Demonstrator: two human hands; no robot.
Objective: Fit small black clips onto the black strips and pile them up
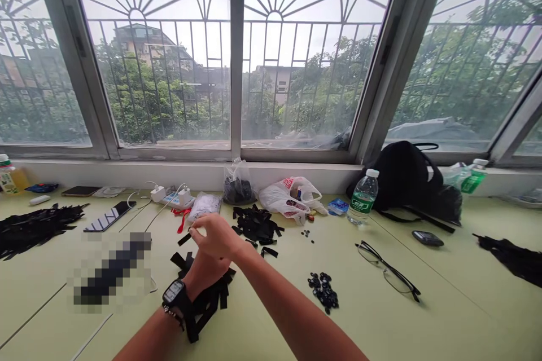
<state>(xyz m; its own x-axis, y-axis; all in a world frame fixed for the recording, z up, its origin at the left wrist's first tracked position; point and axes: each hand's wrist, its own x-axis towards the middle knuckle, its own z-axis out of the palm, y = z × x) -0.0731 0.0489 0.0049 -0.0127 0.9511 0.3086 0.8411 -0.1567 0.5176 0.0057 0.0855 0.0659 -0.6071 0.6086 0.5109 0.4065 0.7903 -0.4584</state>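
My left hand [202,272], with a black watch [174,293] on its wrist, is closed round a bundle of black fabric strips [208,300] just above the pale green table [423,327]. My right hand [218,234] crosses over it, fingers pinched on a single black strip [184,239] that sticks out to the left. My left hand's fingers are mostly hidden under my right hand.
A heap of black strips [256,224] and a cluster of small black beads [324,290] lie just beyond. Glasses [387,271], a water bottle [363,197], a black bag [406,177], a white plastic bag [283,197], a phone [110,217] and a power strip [173,197] surround them.
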